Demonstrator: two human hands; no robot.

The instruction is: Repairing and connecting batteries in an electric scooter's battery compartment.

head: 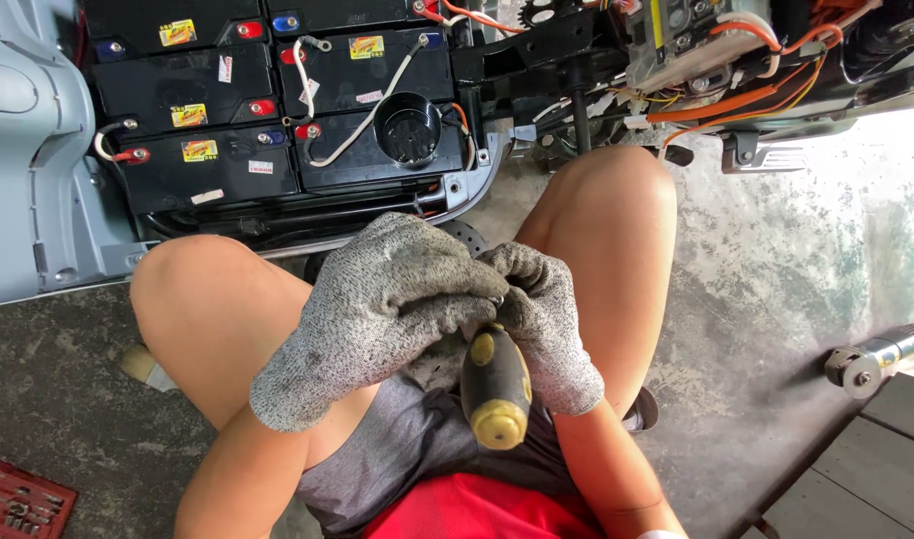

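Both gloved hands meet over my lap: left point(377, 309) closed over right point(547, 324), which grips a screwdriver point(495, 384). Batteries point(267, 100) ahead lie exposed, wires attached, untouched.

One head-worn camera looks steeply down, close over the person's lap. It faces the grey concrete floor point(776, 299) and black rectangular batteries point(207, 110) ahead.

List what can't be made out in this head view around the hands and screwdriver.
- Screwdriver: shaft and tip hidden by the gloved left hand and right hand.
- Anything pinched between the fingertips: covered by the gloves.
- Red tool tray: cut off by the bottom-left edge.
- Battery labels: too small to read.
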